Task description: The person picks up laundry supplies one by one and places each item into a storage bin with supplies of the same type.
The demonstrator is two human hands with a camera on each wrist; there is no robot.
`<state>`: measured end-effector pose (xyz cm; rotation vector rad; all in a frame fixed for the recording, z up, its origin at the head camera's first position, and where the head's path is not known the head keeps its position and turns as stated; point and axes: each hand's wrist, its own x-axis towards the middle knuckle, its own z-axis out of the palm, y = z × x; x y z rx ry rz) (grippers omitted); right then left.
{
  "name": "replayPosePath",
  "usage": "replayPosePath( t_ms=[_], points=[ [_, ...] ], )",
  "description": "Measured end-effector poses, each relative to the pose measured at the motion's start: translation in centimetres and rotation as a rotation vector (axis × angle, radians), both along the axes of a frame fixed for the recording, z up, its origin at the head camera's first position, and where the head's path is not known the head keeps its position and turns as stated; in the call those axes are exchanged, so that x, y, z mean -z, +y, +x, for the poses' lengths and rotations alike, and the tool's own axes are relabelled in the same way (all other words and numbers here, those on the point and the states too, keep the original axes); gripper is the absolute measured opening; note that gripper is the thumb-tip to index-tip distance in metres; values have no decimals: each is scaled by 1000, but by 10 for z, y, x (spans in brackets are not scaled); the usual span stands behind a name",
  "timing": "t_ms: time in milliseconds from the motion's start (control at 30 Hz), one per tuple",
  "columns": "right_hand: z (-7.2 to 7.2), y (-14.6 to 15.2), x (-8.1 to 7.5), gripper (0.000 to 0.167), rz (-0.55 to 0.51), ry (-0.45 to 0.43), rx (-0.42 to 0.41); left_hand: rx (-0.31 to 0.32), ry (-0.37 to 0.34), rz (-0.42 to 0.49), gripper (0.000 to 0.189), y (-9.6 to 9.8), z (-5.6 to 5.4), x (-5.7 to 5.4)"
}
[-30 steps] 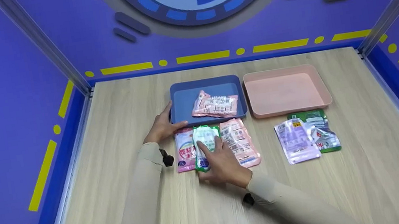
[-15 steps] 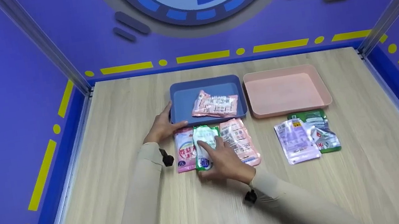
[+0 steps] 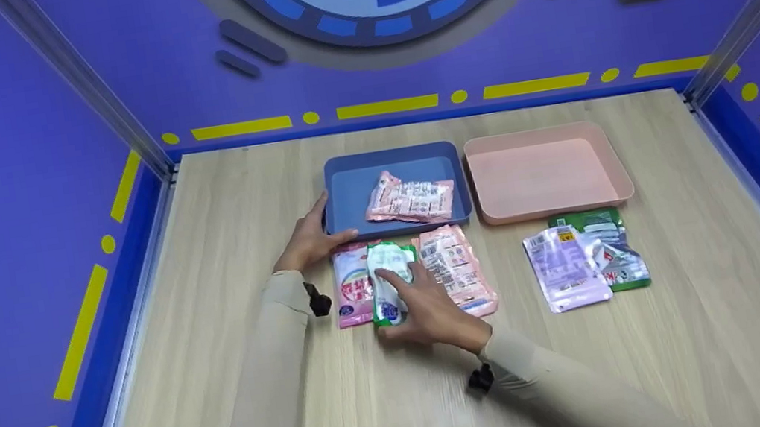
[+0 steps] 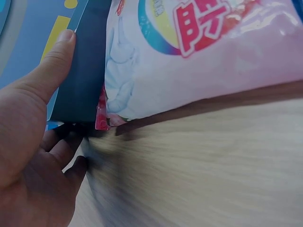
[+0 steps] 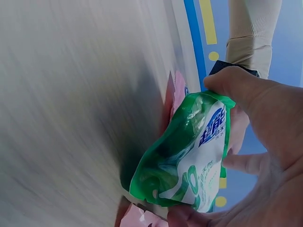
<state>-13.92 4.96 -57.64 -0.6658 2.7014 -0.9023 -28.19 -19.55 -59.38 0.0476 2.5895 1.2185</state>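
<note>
My left hand (image 3: 309,243) holds the front left corner of the blue tray (image 3: 343,181). In the left wrist view its thumb (image 4: 59,56) lies along the tray's wall, with the other fingers bent near the bottom corner. My right hand (image 3: 432,311) grips a green-and-white detergent pouch (image 3: 390,258) by its edges, thumb on one side and fingers on the other. The right wrist view shows this pouch (image 5: 189,151) bulging and tilted. Beside it lie a pink bag with a rainbow print (image 3: 352,289) and a pale pink printed pouch (image 3: 460,269).
Another pale pink pouch (image 3: 412,201) lies in the blue tray. A pink tray (image 3: 553,212) stands just right of it. In front of that tray, a lilac pouch (image 3: 565,269) overlaps a green-and-silver pouch (image 3: 625,263). Blue panels (image 3: 12,223) wall the table in.
My right hand has shifted slightly right and its grip draws in the green-and-white pouch, which looks narrower. My left hand and the trays stay in place.
</note>
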Motion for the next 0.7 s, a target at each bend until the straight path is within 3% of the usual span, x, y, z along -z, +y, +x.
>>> replayPosePath(
  t_ms=[700],
  points=[
    [-5, -1, -8, 65, 57, 19, -123, -18, -16, -2, 110, 1, 0, 0]
  ],
)
